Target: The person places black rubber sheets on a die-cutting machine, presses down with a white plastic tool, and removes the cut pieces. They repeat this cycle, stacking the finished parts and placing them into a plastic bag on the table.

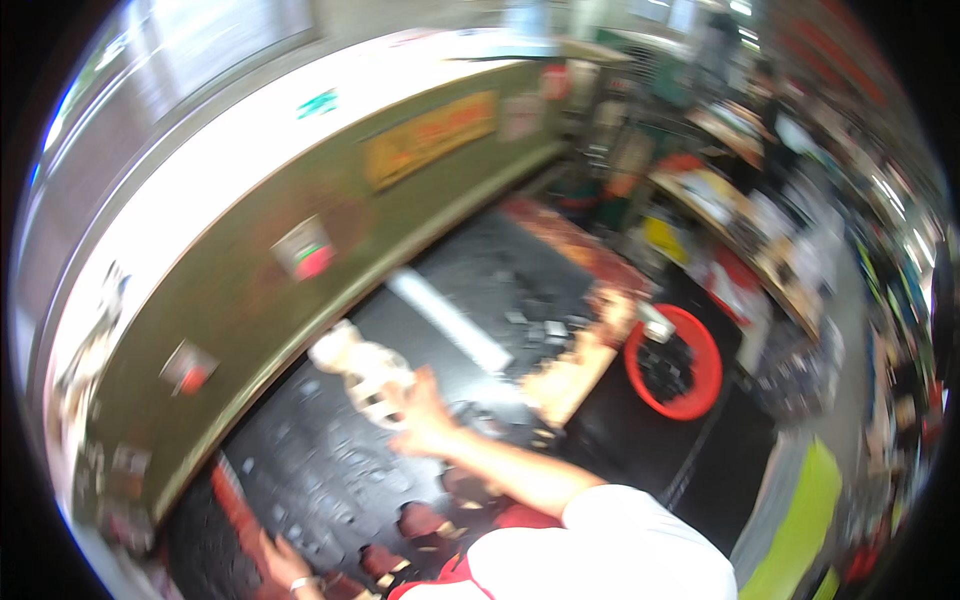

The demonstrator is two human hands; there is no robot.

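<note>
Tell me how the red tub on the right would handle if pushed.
The red tub would probably slide rather than tip, as it looks wide for its depth. The dark pieces inside look loose, so they might shift or spill if it tilted. Blur hides its material, so stiffness is uncertain.

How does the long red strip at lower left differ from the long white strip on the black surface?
The long red strip slants more steeply in the picture than the long white strip. The left hand is at the red strip's near end; no hand is on the white strip. Both are narrow and lie on the black surface.
</note>
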